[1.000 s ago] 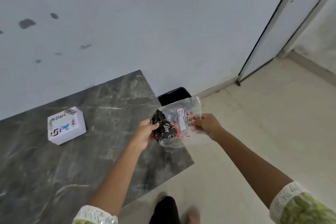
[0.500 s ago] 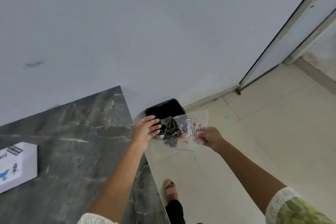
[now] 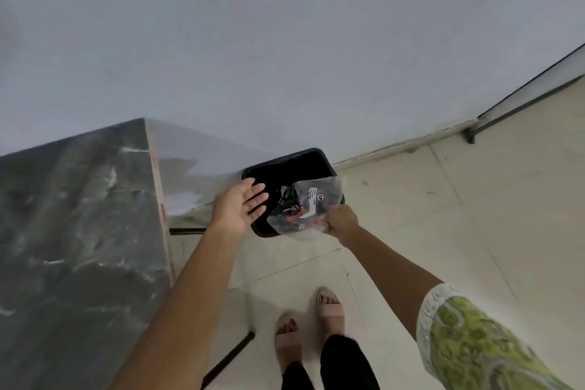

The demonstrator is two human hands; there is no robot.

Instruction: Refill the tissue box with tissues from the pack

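My right hand pinches the lower corner of a clear plastic pack wrapper with black and red print. The wrapper hangs over the open black bin on the floor by the wall. My left hand is open, palm up, fingers spread, just left of the wrapper and above the bin's left rim, not touching it. The tissue box is out of view.
A dark marble table fills the left side, its edge close to my left arm. Black table legs stand on the pale tiled floor. My feet in pink sandals are below. A door frame is at the right.
My left hand has let go of the wrapper and opened. The wrapper moved from over the table to above the bin. The view swung right, and the white box left the frame.
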